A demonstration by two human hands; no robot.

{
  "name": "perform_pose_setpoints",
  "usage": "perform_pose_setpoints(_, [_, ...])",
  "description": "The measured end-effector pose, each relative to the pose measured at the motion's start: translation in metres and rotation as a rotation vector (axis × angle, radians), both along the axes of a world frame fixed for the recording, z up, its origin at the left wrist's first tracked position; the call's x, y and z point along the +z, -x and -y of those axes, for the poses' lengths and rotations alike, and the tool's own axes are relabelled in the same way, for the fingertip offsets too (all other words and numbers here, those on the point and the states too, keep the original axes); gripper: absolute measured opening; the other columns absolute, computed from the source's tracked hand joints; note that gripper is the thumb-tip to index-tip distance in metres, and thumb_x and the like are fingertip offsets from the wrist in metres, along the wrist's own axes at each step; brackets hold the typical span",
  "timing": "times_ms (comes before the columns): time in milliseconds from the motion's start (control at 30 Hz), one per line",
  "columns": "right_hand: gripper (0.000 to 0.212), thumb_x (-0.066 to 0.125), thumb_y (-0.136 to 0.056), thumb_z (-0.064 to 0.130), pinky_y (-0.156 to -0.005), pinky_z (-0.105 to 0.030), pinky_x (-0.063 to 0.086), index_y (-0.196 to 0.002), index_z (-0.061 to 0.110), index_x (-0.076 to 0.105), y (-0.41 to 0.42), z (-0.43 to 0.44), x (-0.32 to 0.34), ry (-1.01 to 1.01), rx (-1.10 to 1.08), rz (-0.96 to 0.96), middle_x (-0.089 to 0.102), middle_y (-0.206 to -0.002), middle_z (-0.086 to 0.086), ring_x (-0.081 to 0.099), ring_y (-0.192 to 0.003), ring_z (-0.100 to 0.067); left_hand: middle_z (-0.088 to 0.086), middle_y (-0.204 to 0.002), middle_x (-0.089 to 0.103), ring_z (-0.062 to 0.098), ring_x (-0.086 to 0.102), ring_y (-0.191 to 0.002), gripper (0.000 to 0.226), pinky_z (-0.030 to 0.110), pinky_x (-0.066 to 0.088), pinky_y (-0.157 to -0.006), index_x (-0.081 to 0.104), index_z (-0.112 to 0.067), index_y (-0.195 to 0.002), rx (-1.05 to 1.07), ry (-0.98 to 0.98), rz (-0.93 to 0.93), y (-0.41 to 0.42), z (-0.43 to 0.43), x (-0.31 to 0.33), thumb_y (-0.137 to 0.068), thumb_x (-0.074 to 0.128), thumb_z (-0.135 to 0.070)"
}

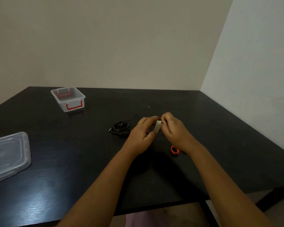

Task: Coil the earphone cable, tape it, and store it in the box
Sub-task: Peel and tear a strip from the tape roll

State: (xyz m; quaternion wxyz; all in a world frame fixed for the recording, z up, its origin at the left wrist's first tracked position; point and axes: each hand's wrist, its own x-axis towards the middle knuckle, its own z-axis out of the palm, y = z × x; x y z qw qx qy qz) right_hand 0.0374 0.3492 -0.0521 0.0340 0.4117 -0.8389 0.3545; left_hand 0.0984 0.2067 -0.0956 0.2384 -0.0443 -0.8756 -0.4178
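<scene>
Both hands meet above the middle of the black table, raised a little off its surface. The left hand curls its fingers and thumb round a small pale tape roll, holding it on edge, so that only a strip of its side shows between the two hands. The right hand has its fingertips bunched tightly against the upper edge of the tape roll in a narrow pinch; whether a loose end of tape lies between them cannot be told, since the fingers cover that spot. Just left of the left hand the black earphone cable lies on the table in a loose bundle of loops, with its plug end poking out to the lower left, touched by neither hand. Well apart from it, at the far left corner of the table, stands the clear plastic box with red latch handles, open at the top. Its clear lid lies flat by the near left edge of the table. An orange ring-shaped object rests on the table under the right wrist, partly hidden by it. Plain pale walls rise behind the table and to its right.
</scene>
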Motion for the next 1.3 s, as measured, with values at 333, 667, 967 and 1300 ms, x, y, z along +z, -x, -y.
perform_pose_setpoints(333, [0.011,0.039,-0.099,0.018,-0.062,-0.028,0.04,-0.088,0.021,0.041,-0.006,-0.004,0.002,-0.054,0.046,-0.065,0.051,-0.082,0.0,0.048,-0.069,-0.012,-0.006,-0.117,0.047,-0.007,0.055,-0.092,0.008,0.021,0.056,-0.054,0.069,-0.013,-0.087,-0.014,-0.142,-0.137,0.001,0.002,0.002,-0.088,0.064,-0.019])
perform_pose_setpoints(667, [0.012,0.047,-0.096,0.03,-0.064,-0.031,0.043,-0.1,0.02,0.052,-0.007,-0.043,-0.012,-0.514,-0.479,0.0,0.06,-0.098,-0.002,0.054,-0.078,-0.017,-0.002,-0.092,0.063,0.008,0.055,-0.051,0.005,0.022,0.049,-0.045,0.066,-0.017,-0.089,0.042,-0.498,-0.025,-0.003,0.0,0.014,-0.09,0.061,-0.016])
perform_pose_setpoints(967, [0.029,0.057,-0.092,0.037,-0.07,-0.031,0.041,-0.112,0.015,0.057,-0.017,-0.03,-0.004,-0.687,-0.595,0.053,0.061,-0.112,-0.007,0.06,-0.102,-0.025,0.003,-0.093,0.061,0.016,0.061,-0.086,0.009,0.024,0.049,-0.051,0.061,-0.025,-0.088,0.149,-0.622,-0.152,-0.003,0.009,0.017,-0.092,0.055,-0.02])
perform_pose_setpoints(1300, [0.029,0.065,-0.085,0.026,-0.072,-0.032,0.047,-0.114,0.021,0.063,-0.019,-0.022,0.011,-0.856,-0.523,0.057,0.062,-0.111,-0.004,0.062,-0.101,-0.023,-0.002,-0.086,0.062,0.004,0.044,-0.044,0.014,0.017,0.039,-0.039,0.053,-0.017,-0.102,0.197,-0.855,-0.138,-0.006,0.01,0.019,-0.096,0.046,-0.029])
